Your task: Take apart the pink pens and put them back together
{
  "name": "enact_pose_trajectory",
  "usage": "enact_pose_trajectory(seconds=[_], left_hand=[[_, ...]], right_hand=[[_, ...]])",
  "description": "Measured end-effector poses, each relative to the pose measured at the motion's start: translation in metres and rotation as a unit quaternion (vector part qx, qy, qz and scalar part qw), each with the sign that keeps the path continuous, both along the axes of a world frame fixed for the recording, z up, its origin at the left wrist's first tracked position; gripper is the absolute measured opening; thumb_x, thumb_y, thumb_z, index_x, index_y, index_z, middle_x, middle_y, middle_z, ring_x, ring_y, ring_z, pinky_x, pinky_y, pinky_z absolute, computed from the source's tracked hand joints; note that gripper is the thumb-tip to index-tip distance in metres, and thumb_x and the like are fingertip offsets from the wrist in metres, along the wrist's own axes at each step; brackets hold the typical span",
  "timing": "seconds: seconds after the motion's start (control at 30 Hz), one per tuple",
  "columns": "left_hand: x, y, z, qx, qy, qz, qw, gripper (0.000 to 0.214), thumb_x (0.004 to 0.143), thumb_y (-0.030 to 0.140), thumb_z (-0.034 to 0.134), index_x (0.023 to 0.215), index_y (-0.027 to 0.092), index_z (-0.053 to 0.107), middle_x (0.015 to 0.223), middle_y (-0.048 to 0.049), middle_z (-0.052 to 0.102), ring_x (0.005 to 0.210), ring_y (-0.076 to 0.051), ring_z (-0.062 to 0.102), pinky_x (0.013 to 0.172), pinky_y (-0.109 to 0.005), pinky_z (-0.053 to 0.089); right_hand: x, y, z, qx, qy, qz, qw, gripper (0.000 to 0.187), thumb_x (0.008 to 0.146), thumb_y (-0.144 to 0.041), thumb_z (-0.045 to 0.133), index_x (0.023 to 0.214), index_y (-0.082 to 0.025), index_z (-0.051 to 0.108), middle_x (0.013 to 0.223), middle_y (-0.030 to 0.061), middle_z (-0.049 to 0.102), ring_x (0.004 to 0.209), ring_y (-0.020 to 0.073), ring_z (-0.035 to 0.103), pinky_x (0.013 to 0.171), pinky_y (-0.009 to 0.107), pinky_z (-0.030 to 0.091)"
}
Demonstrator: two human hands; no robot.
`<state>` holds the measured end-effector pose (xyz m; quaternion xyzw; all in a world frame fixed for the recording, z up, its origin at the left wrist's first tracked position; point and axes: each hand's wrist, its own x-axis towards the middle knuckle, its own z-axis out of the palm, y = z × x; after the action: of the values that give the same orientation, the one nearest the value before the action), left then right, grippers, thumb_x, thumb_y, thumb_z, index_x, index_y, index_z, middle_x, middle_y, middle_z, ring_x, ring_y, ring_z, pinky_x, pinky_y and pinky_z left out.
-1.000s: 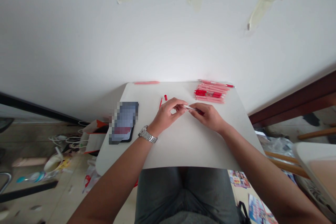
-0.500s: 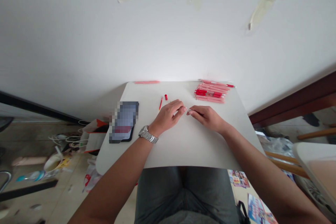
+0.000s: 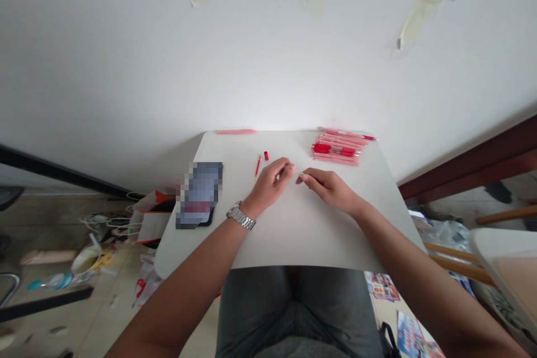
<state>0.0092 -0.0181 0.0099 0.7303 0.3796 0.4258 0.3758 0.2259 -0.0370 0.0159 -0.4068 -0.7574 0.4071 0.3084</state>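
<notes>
My left hand [image 3: 272, 180], with a metal watch on its wrist, rests on the small white table [image 3: 293, 229], thumb and fingers pinched on something too small to name. My right hand [image 3: 329, 188] lies just to its right with fingers curled; the pen it closes round is almost wholly hidden. The fingertips of the two hands are a small gap apart. A thin red refill [image 3: 257, 166] and a small red cap [image 3: 265, 155] lie just beyond my left hand.
A pile of several pink and red pens [image 3: 339, 146] lies at the table's far right. One pink pen [image 3: 235, 132] lies along the far edge. A phone [image 3: 199, 194] sits at the left edge. Clutter covers the floor on the left; a wooden chair stands right.
The clear pen seen between both hands a second ago has slipped out of sight. The hands have drawn slightly apart, and the left hand's fingers have come off the pen's tip.
</notes>
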Motion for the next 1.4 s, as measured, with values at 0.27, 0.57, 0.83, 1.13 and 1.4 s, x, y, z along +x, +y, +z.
enact_pose_trajectory(seconds=[0.27, 0.57, 0.83, 1.13, 1.4], left_hand=[[0.014, -0.010, 0.029, -0.329, -0.461, -0.064, 0.822, 0.031, 0.094, 0.050, 0.068, 0.086, 0.021, 0.059, 0.065, 0.0042, 0.041, 0.060, -0.012, 0.048, 0.065, -0.027, 0.050], [0.026, -0.009, 0.055, -0.396, -0.497, 0.151, 0.757, 0.047, 0.095, 0.033, 0.056, 0.064, 0.023, 0.022, 0.052, 0.0100, 0.008, 0.041, -0.007, 0.008, 0.039, -0.026, 0.012], [0.036, -0.001, 0.051, -0.355, -0.500, 0.198, 0.765, 0.047, 0.095, 0.032, 0.060, 0.065, 0.023, 0.025, 0.055, 0.0102, 0.013, 0.041, -0.006, 0.012, 0.040, -0.024, 0.016], [0.024, 0.002, 0.031, -0.319, -0.473, 0.014, 0.822, 0.018, 0.094, 0.036, 0.070, 0.097, 0.019, 0.067, 0.084, -0.0015, 0.064, 0.081, -0.014, 0.065, 0.078, -0.028, 0.055], [0.011, 0.006, 0.018, -0.200, -0.276, -0.015, 0.940, 0.034, 0.095, 0.045, 0.077, 0.118, 0.020, 0.078, 0.112, -0.0118, 0.079, 0.113, -0.026, 0.073, 0.094, -0.039, 0.060]], right_hand=[[-0.021, -0.009, -0.004, -0.415, 0.265, 0.072, 0.867, 0.044, 0.102, -0.060, 0.062, 0.090, -0.018, 0.060, 0.062, -0.0109, 0.024, 0.052, 0.0067, 0.013, 0.047, 0.023, 0.012], [-0.042, -0.018, -0.016, -0.327, 0.245, 0.079, 0.909, 0.047, 0.104, -0.065, 0.054, 0.089, -0.021, 0.054, 0.063, -0.0095, 0.033, 0.052, 0.0084, 0.022, 0.049, 0.024, 0.020], [-0.041, -0.014, -0.015, 0.028, -0.003, -0.046, 0.999, 0.033, 0.108, -0.050, 0.051, 0.091, -0.022, 0.058, 0.076, -0.0019, 0.058, 0.066, 0.0139, 0.048, 0.066, 0.029, 0.036], [-0.024, -0.001, -0.014, -0.114, 0.133, -0.055, 0.983, 0.047, 0.106, -0.062, 0.049, 0.101, -0.019, 0.069, 0.069, -0.0039, 0.047, 0.059, 0.0125, 0.041, 0.057, 0.028, 0.033], [-0.021, 0.000, -0.012, -0.197, 0.238, -0.042, 0.950, 0.050, 0.104, -0.068, 0.050, 0.098, -0.020, 0.065, 0.070, -0.0060, 0.032, 0.056, 0.0119, 0.027, 0.053, 0.030, 0.024]])
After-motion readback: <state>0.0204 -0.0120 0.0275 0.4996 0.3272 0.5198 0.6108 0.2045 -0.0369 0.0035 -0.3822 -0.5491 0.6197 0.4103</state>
